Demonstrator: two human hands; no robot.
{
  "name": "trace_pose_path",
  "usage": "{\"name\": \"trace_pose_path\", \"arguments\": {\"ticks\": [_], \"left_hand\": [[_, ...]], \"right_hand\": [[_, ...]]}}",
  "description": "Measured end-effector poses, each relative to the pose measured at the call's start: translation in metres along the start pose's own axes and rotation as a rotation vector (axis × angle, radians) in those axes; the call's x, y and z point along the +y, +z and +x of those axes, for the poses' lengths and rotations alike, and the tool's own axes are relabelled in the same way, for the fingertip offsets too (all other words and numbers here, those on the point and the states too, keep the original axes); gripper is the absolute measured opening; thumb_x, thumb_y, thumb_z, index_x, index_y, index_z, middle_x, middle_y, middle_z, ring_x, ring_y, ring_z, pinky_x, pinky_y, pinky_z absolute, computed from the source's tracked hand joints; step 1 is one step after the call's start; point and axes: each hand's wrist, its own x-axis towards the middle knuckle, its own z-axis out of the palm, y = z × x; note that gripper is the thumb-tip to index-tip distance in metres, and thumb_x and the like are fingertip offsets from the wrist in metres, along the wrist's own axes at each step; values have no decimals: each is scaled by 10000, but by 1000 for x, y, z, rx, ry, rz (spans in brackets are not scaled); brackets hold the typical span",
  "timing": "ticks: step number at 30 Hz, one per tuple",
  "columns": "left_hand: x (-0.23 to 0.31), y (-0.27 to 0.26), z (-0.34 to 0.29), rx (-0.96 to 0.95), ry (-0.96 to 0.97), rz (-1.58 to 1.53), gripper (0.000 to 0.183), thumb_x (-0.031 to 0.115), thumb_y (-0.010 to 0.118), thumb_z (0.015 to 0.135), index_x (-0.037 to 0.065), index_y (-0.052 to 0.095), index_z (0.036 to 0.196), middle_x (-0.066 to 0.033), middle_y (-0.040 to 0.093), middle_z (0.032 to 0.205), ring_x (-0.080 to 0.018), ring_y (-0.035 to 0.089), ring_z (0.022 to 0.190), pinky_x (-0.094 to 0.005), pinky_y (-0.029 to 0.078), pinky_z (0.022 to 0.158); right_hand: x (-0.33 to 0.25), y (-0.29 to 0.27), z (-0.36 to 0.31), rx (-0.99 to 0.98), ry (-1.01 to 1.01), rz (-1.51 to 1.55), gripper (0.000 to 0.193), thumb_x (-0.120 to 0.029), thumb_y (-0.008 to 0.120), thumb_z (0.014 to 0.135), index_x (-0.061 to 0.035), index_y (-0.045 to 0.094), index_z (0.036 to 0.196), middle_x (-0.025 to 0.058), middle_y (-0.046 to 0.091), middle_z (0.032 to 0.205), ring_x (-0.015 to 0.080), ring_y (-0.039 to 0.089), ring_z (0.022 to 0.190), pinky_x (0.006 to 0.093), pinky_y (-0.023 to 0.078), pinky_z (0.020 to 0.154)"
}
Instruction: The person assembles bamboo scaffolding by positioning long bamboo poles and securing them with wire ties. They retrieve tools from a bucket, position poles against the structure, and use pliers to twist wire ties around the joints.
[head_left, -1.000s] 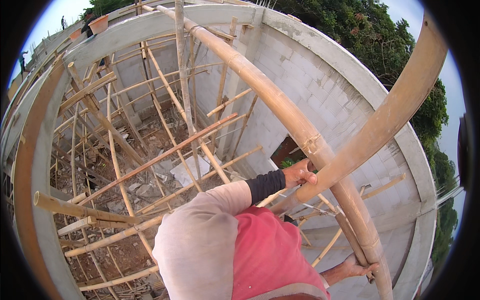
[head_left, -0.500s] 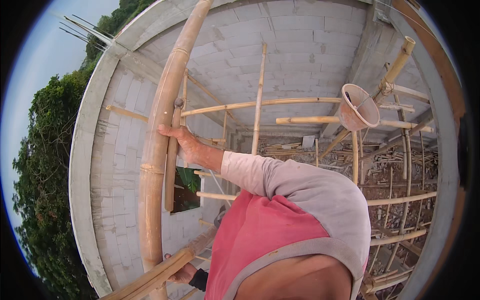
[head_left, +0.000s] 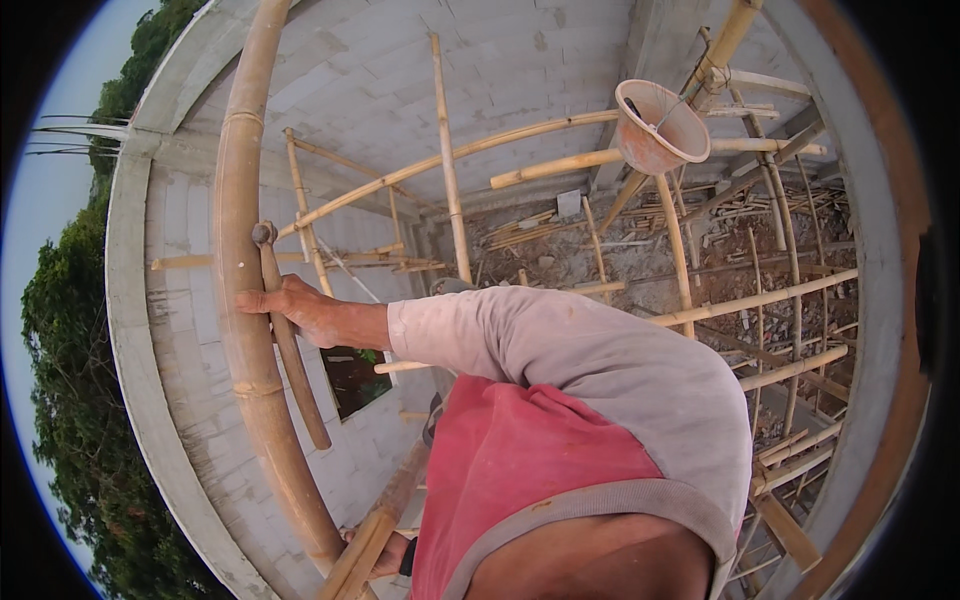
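Observation:
A thick bamboo pole runs from the top of the view down to the lower edge on the left. My right hand is closed around the wooden handle of a hammer, its fingertips pressing on the pole. The hammer's head is up, beside the pole, and its handle slants down to the right. Low down, my left hand is at the foot of the visible pole, behind a split bamboo piece that crosses there. That piece hides most of its fingers.
A stained bucket hangs on the bamboo scaffolding at upper right. Grey block walls with a window opening stand beyond the pole. Far below lies ground strewn with bamboo and rubble. Trees are outside, left.
The view has shifted, so the pole and the bucket now appear further left. My right hand keeps hold of the hammer, whose handle has tilted away from the pole at its lower end.

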Motion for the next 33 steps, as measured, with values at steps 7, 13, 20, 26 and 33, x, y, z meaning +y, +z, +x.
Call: {"name": "trace_pose_path", "arguments": {"ticks": [7,13,20,26,33], "left_hand": [[-3,7,10,9,-3,2,698,459,776,755,92,563,1310,-112,654,1142,-298,606,1081,-491,534,904],[-10,17,10,27,-24,22,698,477,765,761,89,559,1304,-107,650,1128,-289,606,1062,-483,532,894],[-14,35,24,-42,-137,25,700,499,752,767,86,556,1297,-101,645,1111,-278,606,1040,-473,529,883],[-17,54,26,-74,-242,92,702,517,741,773,83,553,1291,-96,640,1096,-269,606,1022,-465,527,874],[-15,74,24,-63,-291,154,706,539,728,779,79,549,1283,-91,636,1079,-258,606,1000,-456,524,863]], "right_hand": [[-7,-22,2,3,62,2,724,-520,764,837,30,547,1255,192,583,1181,275,609,1024,401,498,766],[-59,-126,-58,406,52,-188,421,-329,753,903,22,631,1101,95,672,807,128,613,592,243,450,485],[-250,-390,-180,1512,-342,-783,229,-146,733,823,62,686,906,125,681,816,170,647,629,302,540,550],[-388,-517,-266,1875,130,-1751,449,-396,649,758,-17,758,971,206,738,998,373,696,1000,426,515,916],[-423,-553,-291,1869,382,-1874,453,-395,654,752,-8,758,963,185,745,977,338,696,987,396,506,923]]}}
